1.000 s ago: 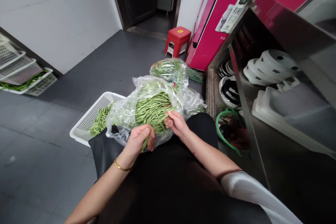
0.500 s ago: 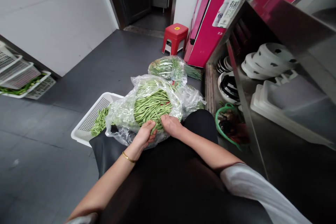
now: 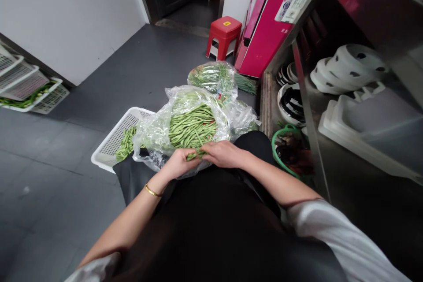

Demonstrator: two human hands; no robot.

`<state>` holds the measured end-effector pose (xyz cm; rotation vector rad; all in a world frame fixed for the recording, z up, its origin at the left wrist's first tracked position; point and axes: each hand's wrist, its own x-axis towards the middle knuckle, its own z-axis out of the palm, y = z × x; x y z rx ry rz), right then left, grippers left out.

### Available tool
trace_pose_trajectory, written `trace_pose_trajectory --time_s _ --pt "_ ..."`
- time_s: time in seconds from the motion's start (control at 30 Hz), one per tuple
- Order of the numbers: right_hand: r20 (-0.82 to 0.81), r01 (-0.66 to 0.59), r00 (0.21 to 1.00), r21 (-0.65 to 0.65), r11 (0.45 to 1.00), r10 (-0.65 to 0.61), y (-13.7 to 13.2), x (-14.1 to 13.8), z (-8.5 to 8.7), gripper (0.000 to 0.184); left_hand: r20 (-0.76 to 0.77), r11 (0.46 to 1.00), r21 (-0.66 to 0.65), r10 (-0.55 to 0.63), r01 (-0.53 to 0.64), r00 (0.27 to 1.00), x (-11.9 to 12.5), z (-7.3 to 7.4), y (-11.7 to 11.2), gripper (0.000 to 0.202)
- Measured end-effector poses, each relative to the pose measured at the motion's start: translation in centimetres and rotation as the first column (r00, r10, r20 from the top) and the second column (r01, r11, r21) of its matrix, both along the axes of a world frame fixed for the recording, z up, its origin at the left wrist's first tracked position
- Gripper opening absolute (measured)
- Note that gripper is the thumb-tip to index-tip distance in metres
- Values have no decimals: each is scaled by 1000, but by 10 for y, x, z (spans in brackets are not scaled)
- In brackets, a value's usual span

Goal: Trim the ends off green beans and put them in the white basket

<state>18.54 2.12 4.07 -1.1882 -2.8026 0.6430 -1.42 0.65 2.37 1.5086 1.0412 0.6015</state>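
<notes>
Working at centre frame, above the black apron (image 3: 211,211); left hand (image 3: 180,163) and right hand (image 3: 223,153) knuckle to knuckle, fingers curled and pinching a small bunch of green beans (image 3: 195,155) at the near mouth of the clear plastic bag (image 3: 153,136) (bag heaped full, resting on the lap). Step in hand, by the look of it: gathering a handful out of the heap; shorter pieces already lying in the white basket (image 3: 109,150), left of the bag. Next move, as a guess: drawing the bunch free; calls for a firm pinch and ends kept even, without dragging the tangle along.
</notes>
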Motion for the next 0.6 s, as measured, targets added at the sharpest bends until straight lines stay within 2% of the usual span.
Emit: trace_pose_trajectory --time_s 0.07,0.1,0.13,0.17,0.2,0.27,0.3,0.33,0.37,0.4,0.47,0.5,0.53,0.6 --pt "-14 -144 990 -66 987 143 -6 1 -3 17 35 997 -28 -71 72 997 1 4 -5 20" --pt "-58 -144 989 -104 984 138 -10 -2 -6 18 70 996 -66 -61 66 996 2 5 -8 20" --pt "-133 -97 988 -149 984 77 -13 -5 -11 21 119 992 -125 -16 31 993 5 5 -12 21" --pt "-236 -22 971 -216 976 -30 -16 -10 -15 24 180 979 -200 61 -24 982 8 4 -15 22" --pt "-350 62 920 -308 949 -173 -18 -14 -20 28 245 954 -287 157 -84 957 12 2 -18 25" --pt "-514 169 714 -533 829 -476 -15 -21 -27 35 349 879 -442 351 -178 869 18 -2 -20 28" --pt "-536 185 605 -625 758 -589 -11 -22 -28 39 384 843 -493 432 -215 816 20 -4 -19 29" --pt "-530 194 539 -679 708 -655 -5 -21 -29 42 415 816 -525 494 -242 764 20 -5 -16 28" --pt "-507 215 542 -688 693 -671 1 -18 -29 43 447 797 -549 535 -252 716 18 -7 -13 27" --pt "-459 262 612 -651 712 -645 7 -13 -29 42 485 780 -573 569 -249 664 14 -9 -8 25" --pt "-212 374 834 -462 804 -509 16 -4 -31 40 553 749 -629 621 -211 555 4 -11 0 24" --pt "-31 397 901 -344 851 -432 18 0 -34 40 570 734 -654 638 -184 517 -2 -12 3 22" --pt "141 388 921 -249 887 -363 18 1 -38 40 573 720 -676 650 -161 499 -6 -13 5 21" --pt "348 331 902 -173 928 -257 14 0 -46 38 554 705 -698 643 -127 528 -10 -16 4 18"
